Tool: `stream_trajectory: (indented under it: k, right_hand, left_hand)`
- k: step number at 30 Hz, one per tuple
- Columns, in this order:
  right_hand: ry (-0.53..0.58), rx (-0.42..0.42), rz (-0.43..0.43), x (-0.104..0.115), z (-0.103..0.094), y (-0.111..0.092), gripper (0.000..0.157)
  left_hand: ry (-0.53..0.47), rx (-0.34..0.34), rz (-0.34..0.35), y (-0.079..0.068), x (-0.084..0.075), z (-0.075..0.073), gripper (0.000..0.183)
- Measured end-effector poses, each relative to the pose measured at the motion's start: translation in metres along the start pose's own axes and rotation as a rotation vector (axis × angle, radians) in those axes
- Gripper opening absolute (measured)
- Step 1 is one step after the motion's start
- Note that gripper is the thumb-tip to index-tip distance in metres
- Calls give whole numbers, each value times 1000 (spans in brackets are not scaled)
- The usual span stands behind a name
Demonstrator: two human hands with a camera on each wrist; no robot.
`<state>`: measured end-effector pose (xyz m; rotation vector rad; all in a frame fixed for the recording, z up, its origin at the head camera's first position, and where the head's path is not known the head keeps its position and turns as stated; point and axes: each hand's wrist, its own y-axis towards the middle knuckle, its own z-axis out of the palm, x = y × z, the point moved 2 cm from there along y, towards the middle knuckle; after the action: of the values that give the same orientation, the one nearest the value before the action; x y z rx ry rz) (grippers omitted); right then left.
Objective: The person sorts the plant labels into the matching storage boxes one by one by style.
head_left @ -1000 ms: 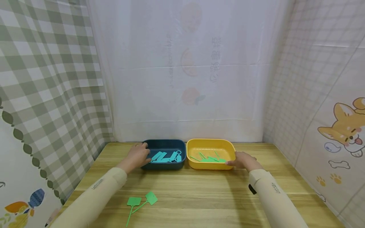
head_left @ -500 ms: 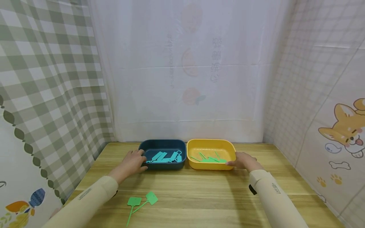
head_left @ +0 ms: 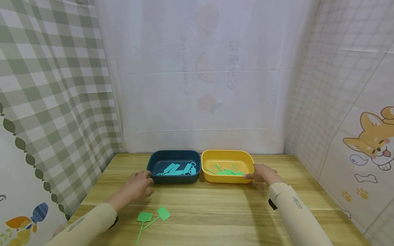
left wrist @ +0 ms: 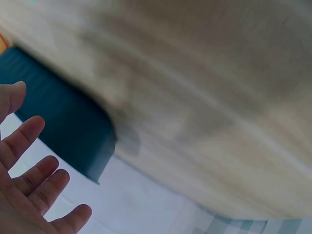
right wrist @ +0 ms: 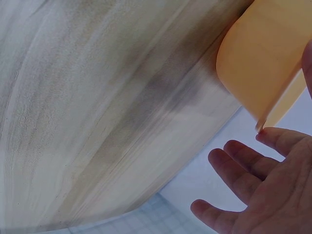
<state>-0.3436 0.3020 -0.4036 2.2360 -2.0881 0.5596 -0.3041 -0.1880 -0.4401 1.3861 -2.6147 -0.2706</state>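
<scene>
My left hand (head_left: pixel 137 186) hovers at the near left corner of a dark blue bin (head_left: pixel 176 179), and the left wrist view has its fingers spread and holding nothing. Inside that bin lie several turquoise tags (head_left: pixel 175 172), one with a ring. On the right, my right hand (head_left: pixel 263 173) rests against the right end of a yellow bin (head_left: pixel 227 179). An index fingertip touches the yellow rim (right wrist: pixel 261 126) in the right wrist view; the other fingers stay loosely extended. Several green tags with thin stems (head_left: pixel 227 173) lie in the yellow bin.
Two more green long-stemmed tags (head_left: pixel 144 217) lie crossed on the wooden table (head_left: pixel 209 212), near my left forearm. The bins stand side by side close to the white curtain (head_left: pixel 154 102) at the back. A checked cloth (head_left: pixel 70 102) hangs along the left side.
My left hand has drawn back from the blue bin's left rim, moving left and toward me, and no longer overlaps the bin's interior. The right hand and both bins stay put.
</scene>
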Motion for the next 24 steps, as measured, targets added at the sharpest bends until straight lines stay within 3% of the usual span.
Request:
stream_trajectory:
  k: [11, 18, 24]
  right_hand:
    - [7, 7, 11, -1, 1, 0, 59]
    - [-11, 2, 9, -1, 1, 1, 78]
    - [0, 3, 6, -2, 2, 1, 72]
  left_hand:
    - [-67, 24, 22, -28, -25, 14, 34]
    - [-112, 67, 11, -40, -42, 23, 47]
    - [-82, 59, -24, -44, -55, 26, 51]
